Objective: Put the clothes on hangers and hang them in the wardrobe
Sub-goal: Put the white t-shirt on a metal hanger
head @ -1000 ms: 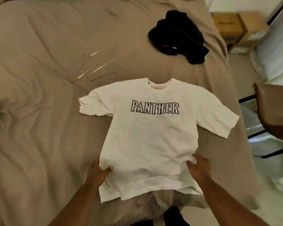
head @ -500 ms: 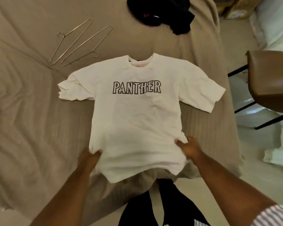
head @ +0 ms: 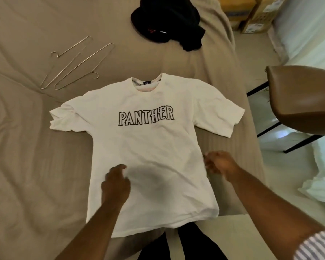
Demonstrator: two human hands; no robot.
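A white T-shirt printed PANTHER lies flat, front up, on the tan bed, its hem hanging over the near edge. My left hand hovers over the shirt's lower left part with fingers loosely curled, holding nothing. My right hand is blurred at the shirt's right side seam, fingers apart, gripping nothing that I can see. Two thin metal hangers lie side by side on the bed beyond the shirt's left sleeve. A crumpled black garment rests farther back on the bed.
A brown chair with black legs stands to the right of the bed. Cardboard boxes sit on the floor at the far right corner. White fabric lies at the right edge.
Both hands have let go of the shirt's lower sides and lifted off it. The shirt now lies flatter, with its hem spread out toward me.
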